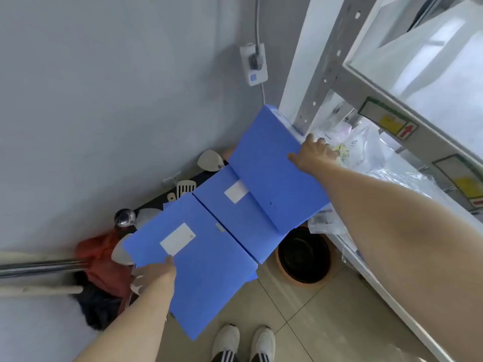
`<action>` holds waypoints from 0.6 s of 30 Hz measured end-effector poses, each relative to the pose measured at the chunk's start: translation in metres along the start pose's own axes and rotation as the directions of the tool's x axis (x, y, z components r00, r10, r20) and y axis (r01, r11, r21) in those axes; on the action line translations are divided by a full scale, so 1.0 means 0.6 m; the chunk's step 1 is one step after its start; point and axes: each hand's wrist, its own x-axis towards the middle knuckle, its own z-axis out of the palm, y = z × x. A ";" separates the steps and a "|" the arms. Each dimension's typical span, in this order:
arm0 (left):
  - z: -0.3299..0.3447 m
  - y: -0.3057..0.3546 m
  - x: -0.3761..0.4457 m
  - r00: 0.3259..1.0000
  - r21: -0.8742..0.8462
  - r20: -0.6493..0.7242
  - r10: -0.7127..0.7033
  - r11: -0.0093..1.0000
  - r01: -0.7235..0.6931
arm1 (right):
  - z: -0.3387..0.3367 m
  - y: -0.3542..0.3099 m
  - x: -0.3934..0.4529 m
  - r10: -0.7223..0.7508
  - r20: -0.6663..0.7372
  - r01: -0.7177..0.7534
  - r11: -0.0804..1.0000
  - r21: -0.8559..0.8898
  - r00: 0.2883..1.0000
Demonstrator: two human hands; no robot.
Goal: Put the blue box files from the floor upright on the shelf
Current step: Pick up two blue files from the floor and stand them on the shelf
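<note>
Three blue box files show in the head view. My right hand (312,152) grips the right edge of one blue box file (271,163), held tilted in the air beside the grey metal shelf (386,100). My left hand (159,270) grips the near edge of a second blue box file (209,278) with a white label, lifted above the floor. A third blue box file (230,212), also labelled, lies between and beneath the two, partly covered by them.
A black pot (304,254) stands on the tiled floor by the shelf's foot. Kitchen utensils (185,189), a red cloth (102,259) and metal handles (39,267) crowd the left wall. Plastic bags (366,152) fill the lower shelf. A wall socket (253,64) hangs above.
</note>
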 end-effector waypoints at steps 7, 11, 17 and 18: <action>0.043 -0.017 0.017 0.996 -0.117 0.078 -0.039 0.992 0.048 | 0.027 0.007 0.025 -0.014 -0.024 0.016 0.997 0.077 1.000; 0.036 -0.017 0.016 0.995 -0.145 0.090 -0.043 0.988 0.055 | 0.036 -0.002 0.016 -0.038 -0.091 0.054 0.982 0.183 0.995; 0.020 -0.020 0.011 0.986 -0.283 0.160 -0.056 0.954 0.100 | 0.039 -0.019 -0.012 -0.091 -0.114 0.118 0.959 0.258 0.989; 0.017 -0.020 0.006 0.983 -0.288 0.181 -0.042 0.953 0.094 | 0.040 -0.023 -0.016 -0.092 -0.117 0.120 0.958 0.262 0.989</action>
